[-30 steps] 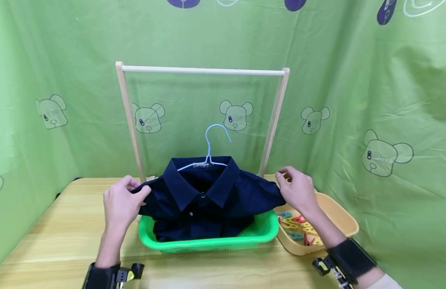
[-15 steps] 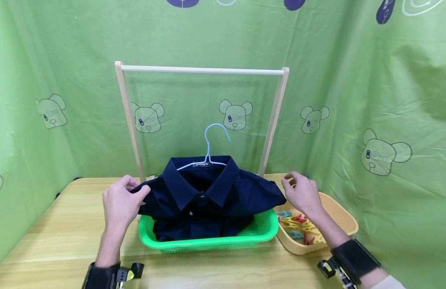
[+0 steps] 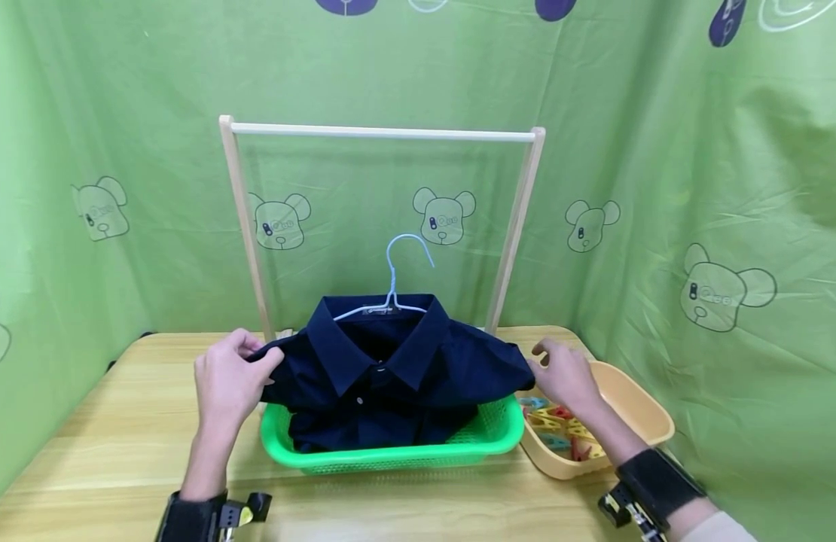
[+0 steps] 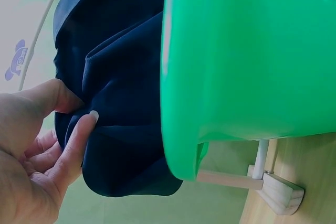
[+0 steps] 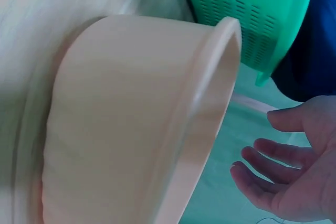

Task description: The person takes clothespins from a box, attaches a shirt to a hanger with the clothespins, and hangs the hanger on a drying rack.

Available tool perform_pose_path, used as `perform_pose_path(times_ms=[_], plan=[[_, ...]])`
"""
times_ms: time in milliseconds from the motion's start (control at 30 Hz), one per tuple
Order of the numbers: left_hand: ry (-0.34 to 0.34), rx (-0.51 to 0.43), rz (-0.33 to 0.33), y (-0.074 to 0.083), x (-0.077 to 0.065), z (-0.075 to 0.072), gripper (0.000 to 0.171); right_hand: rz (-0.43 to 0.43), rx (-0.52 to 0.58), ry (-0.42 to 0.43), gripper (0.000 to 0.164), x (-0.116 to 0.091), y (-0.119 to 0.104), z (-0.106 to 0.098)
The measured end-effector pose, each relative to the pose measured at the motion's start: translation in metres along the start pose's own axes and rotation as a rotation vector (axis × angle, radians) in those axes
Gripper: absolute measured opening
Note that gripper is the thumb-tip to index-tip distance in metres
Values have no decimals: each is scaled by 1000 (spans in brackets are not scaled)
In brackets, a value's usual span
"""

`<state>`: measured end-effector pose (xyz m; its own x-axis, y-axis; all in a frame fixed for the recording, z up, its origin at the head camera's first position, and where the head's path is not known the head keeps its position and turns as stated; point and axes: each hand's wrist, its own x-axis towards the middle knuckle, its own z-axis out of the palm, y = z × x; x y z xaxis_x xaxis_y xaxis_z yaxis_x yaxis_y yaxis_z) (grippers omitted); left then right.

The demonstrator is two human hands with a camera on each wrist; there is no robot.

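Note:
A dark navy collared shirt [image 3: 472, 361] lies over a green basket [image 3: 391, 457], its lower part bunched inside. A light blue wire hanger [image 3: 393, 282] sits in the collar, with its hook standing up. My left hand [image 3: 228, 380] pinches the cloth at the shirt's left end between thumb and fingers; the left wrist view shows folds running from the pinch. Beside the shirt's right end is my right hand [image 3: 563, 376], fingers loosely bent and holding nothing. In the right wrist view that hand's thumb [image 5: 286, 119] lies apart from its fingers, close to the dark cloth.
Behind the basket stands a wooden rack with a white crossbar [image 3: 384, 132]. A pale orange tub [image 3: 638, 403] holding several coloured clothespins [image 3: 553, 429] stands to the right, partly under my right forearm. Green printed curtains [image 3: 730, 188] enclose the wooden table [image 3: 120, 421].
My right hand has come off the shirt's right end, moved out to the right, then dropped lower and back close to the cloth. The left hand keeps its pinch in place.

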<state>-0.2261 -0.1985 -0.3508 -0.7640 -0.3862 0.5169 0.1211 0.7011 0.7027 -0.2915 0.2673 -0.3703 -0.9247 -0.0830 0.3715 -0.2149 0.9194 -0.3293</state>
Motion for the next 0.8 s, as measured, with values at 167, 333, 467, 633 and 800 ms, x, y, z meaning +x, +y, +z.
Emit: perform_pose_path(times_ms=[167,333,467,633,800], plan=[[-4,-5,-5,0,0,-1,12,36,-16,-68,35,-2,8,2],[-10,-7,-11,1,0,-1,13,76,-17,-141,34,-4,22,3],[-23,-11,-23,2,0,-1,12,110,-31,-190,40,-3,34,5],[-22,-16,-23,3,0,-2,12,174,-46,-236,33,-2,44,4],[-13,-10,-17,4,-1,-2,12,219,-67,-275,26,-3,51,0]])
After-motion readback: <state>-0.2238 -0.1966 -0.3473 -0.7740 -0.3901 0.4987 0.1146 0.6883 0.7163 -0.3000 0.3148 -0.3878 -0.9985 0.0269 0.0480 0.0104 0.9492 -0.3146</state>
